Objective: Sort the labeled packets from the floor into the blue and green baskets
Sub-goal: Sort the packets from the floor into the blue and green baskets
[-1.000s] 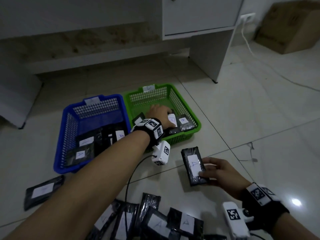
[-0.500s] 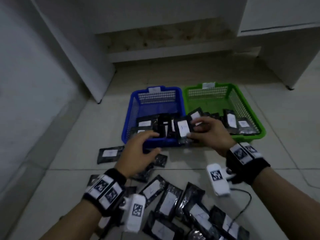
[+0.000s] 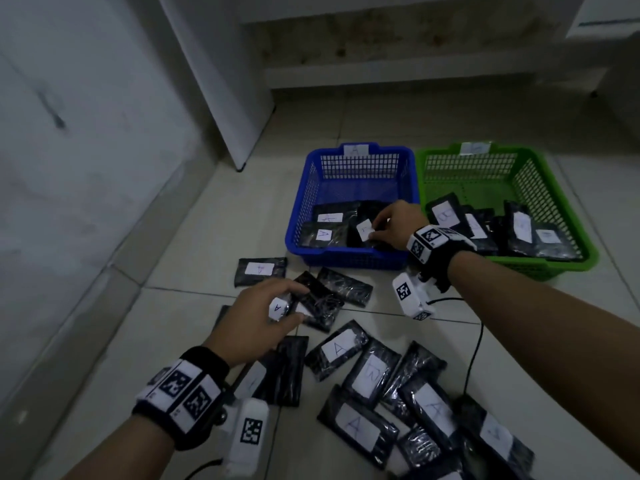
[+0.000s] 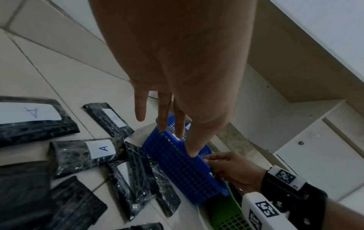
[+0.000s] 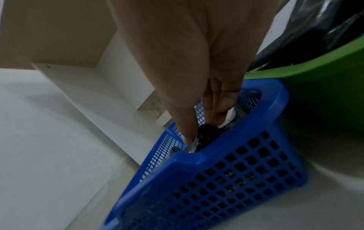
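Observation:
The blue basket (image 3: 346, 259) (image 4: 187, 171) (image 5: 236, 171) and the green basket (image 3: 554, 266) (image 5: 315, 74) stand side by side on the tiled floor, each holding black packets with white labels. My right hand (image 3: 375, 226) (image 5: 202, 131) reaches into the blue basket's near right corner. It pinches a black labelled packet (image 3: 364, 231) (image 5: 208, 136) low inside. My left hand (image 3: 303, 304) (image 4: 167, 135) hovers with fingers spread over a floor packet marked A (image 3: 277, 308) (image 4: 84, 154) and holds nothing.
Several more black packets (image 3: 367, 375), many marked A, lie in a loose pile on the floor in front of me. A black cable (image 3: 475, 344) runs from my right wrist. A white cabinet panel (image 3: 221, 98) stands left of the baskets, with a wall further left.
My right hand carried the A packet from the floor into the blue basket. My left hand left the green basket and came back over the floor packets. The head view swung left.

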